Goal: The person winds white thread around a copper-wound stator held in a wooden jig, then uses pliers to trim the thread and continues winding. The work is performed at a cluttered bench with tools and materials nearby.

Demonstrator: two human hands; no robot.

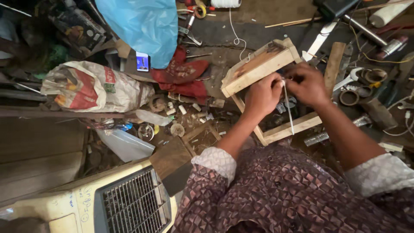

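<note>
Together, left hand [261, 96], right hand [307, 84] pinching white cord [288, 108], above wooden frame [258, 69]

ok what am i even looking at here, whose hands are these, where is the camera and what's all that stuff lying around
There is no machine here. The single picture comes from a camera worn on a person's head, looking down, so the two bare hands belong to the wearer, who has patterned sleeves with pale cuffs.

The left hand and the right hand meet over a light wooden frame and pinch a thin white cord between them; its loose end hangs down over the frame.

Around them is a cluttered workshop floor: a red cloth, a blue plastic sheet, a printed sack, a small lit phone screen, a spool of white string at the top, and metal rings and tools on the right. At the bottom left stands a cream-coloured appliance with a grille.
</note>
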